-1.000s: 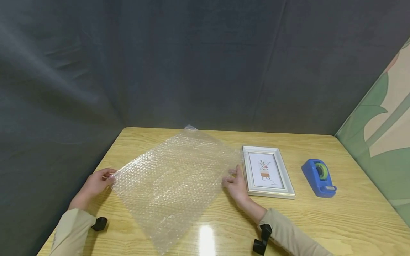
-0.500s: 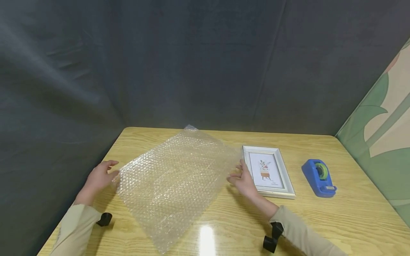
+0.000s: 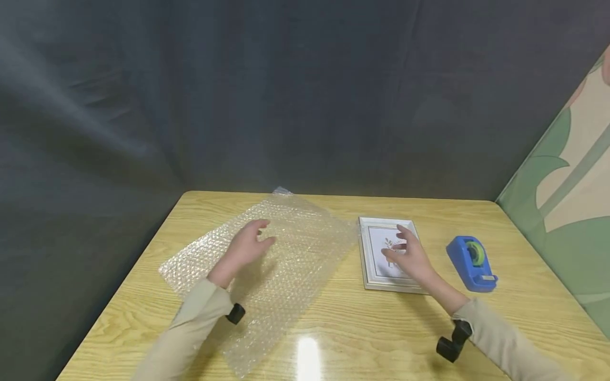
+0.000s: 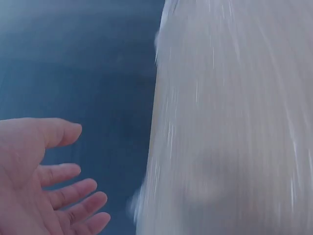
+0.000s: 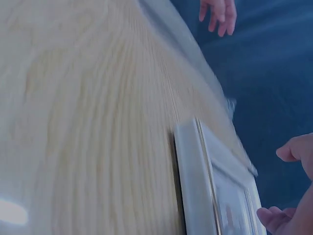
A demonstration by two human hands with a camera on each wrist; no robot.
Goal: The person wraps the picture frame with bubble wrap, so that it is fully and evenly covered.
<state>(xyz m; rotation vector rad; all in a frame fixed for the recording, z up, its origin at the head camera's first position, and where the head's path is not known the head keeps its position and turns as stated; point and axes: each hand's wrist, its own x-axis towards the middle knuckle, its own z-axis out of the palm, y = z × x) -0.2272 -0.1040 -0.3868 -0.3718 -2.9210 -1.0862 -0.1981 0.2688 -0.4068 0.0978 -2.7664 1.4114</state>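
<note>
A clear sheet of bubble wrap (image 3: 295,270) lies flat and turned cornerwise on the table. Above it, my left hand (image 3: 244,246) hovers with thumb and fingers apart, holding nothing; the left wrist view also shows that hand (image 4: 58,181) with its fingers spread. Over the white picture frame (image 3: 374,280) hangs my right hand (image 3: 411,257), fingers parted and grasping nothing, partly hiding the plant picture. In the right wrist view the frame (image 5: 195,181) sits below and beside the right hand (image 5: 293,196), apart from it.
A blue tape dispenser (image 3: 472,264) with a green roll stands right of the picture frame. The wooden table (image 3: 333,333) ends at a dark curtain (image 3: 305,106) behind and on the left. A leaf-patterned panel (image 3: 567,211) borders the right side.
My left hand has let go of the bubble wrap's left corner and moved right over the sheet. The right hand has left the wrap's right edge and moved right over the picture frame.
</note>
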